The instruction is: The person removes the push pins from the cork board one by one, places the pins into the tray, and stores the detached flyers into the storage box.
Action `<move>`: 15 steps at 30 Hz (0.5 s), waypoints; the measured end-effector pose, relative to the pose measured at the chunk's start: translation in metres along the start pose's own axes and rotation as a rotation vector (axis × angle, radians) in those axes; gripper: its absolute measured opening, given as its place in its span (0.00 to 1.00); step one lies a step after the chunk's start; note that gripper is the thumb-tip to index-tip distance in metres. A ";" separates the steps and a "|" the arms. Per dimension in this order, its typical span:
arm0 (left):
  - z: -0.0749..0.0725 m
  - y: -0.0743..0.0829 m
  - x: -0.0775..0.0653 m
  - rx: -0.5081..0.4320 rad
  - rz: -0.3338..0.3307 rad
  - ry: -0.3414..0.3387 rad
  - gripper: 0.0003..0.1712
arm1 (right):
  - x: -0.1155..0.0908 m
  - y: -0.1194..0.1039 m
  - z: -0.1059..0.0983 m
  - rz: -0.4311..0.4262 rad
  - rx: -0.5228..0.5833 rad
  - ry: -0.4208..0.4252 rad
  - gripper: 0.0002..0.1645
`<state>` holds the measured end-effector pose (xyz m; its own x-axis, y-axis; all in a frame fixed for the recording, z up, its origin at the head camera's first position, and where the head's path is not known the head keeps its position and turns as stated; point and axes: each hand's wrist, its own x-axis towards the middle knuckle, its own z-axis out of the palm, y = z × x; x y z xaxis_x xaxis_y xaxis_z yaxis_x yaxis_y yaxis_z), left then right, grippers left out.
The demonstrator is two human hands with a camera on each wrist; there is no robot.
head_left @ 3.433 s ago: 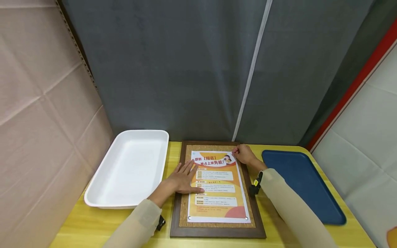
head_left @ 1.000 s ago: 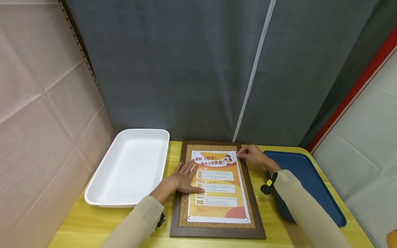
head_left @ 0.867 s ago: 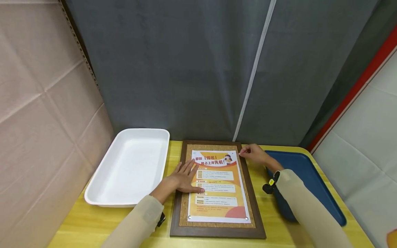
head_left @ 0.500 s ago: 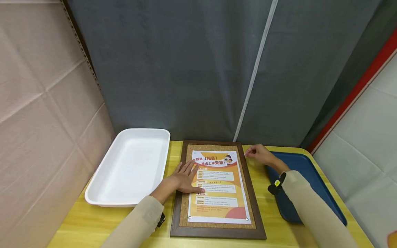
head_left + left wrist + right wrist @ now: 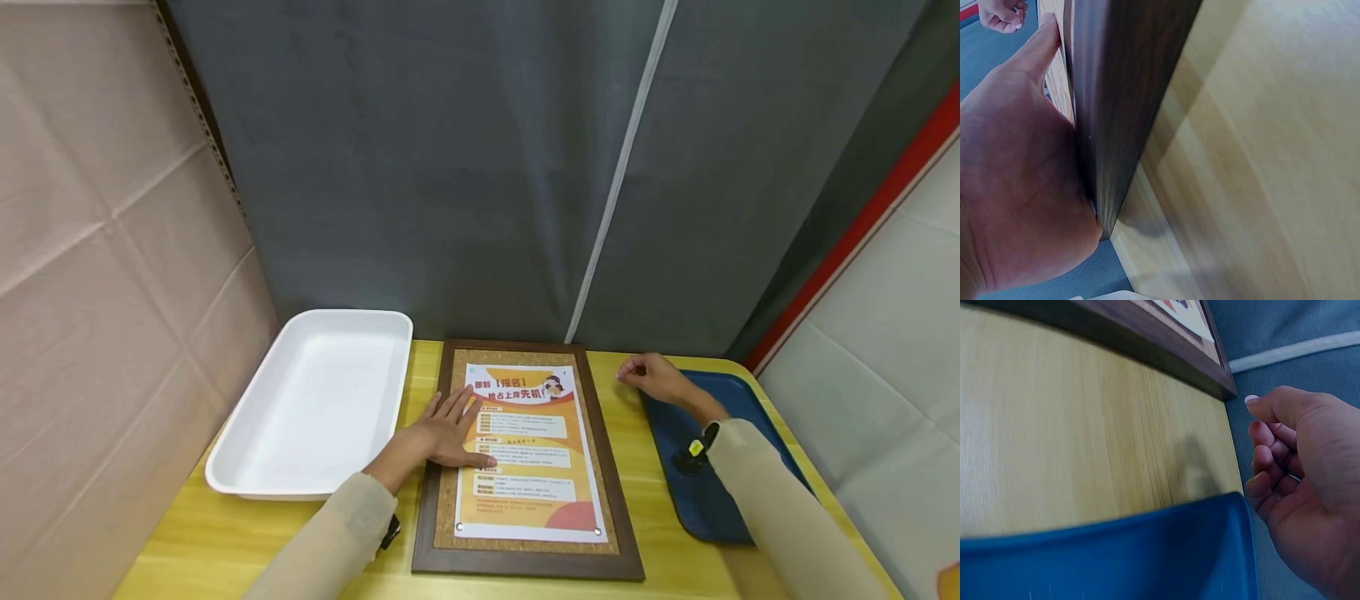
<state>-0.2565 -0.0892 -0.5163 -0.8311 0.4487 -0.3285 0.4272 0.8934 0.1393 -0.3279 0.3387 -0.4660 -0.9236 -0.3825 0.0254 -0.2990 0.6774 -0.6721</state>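
Left hand lies spread on poster, gripping nothing. Right hand, poster's two o'clock: fingers curled; cannot tell if holding anything.

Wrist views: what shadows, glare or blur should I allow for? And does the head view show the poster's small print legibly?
Right wrist: a soft shadow lies on the table near the tray; left wrist: pale glare washes the upper right, and the table's grain looks smeared; head: fairly even light, large heading clear on the poster, but its small print too fine to read.
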 end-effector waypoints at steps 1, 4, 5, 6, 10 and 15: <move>0.000 0.000 0.000 -0.002 0.000 0.000 0.72 | -0.001 0.001 -0.001 0.007 -0.005 0.004 0.10; 0.001 0.000 0.000 -0.001 -0.001 -0.003 0.72 | -0.005 0.006 -0.005 0.020 -0.012 0.013 0.10; 0.001 0.000 0.000 0.000 -0.002 -0.003 0.72 | -0.006 0.007 -0.007 0.027 -0.014 0.018 0.10; 0.001 0.000 0.000 0.002 -0.004 -0.003 0.72 | -0.007 0.008 -0.008 0.035 -0.016 0.022 0.10; 0.002 0.000 0.001 0.012 -0.006 -0.002 0.72 | -0.010 0.014 -0.015 0.059 -0.028 0.034 0.10; 0.001 0.001 -0.001 0.017 -0.003 0.003 0.72 | -0.015 0.021 -0.023 0.067 -0.058 0.042 0.11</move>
<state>-0.2552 -0.0888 -0.5164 -0.8332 0.4462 -0.3266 0.4309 0.8941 0.1222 -0.3255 0.3733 -0.4635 -0.9509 -0.3092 0.0140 -0.2487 0.7363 -0.6293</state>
